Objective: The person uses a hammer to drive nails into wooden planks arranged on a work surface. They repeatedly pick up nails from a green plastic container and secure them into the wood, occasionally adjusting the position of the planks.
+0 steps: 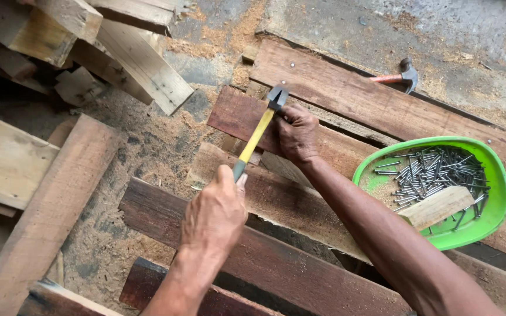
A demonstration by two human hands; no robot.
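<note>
The left hand has its grip wrapped tight around the dark end of a hammer with a yellow handle, the knuckles up and the thumb lying along the shaft. The handle slopes up and away from that hand, and the grey metal head sits at the far end, just over the edge of a reddish board. The right hand rests on that same board right beside the hammer head, its fingertips pressed together close under the head; whether they pinch a nail there I cannot tell, since the fingers hide it. The board lies across other dark reddish planks that run slantwise over a floor thick with sawdust. To the right, near the right forearm, a green bowl sits on the planks, holding a heap of steel nails and a small pale block of wood. Farther off, at the upper right, a second hammer with a reddish handle lies on the far plank, well apart from both hands. Pale offcuts are piled at the upper left.
</note>
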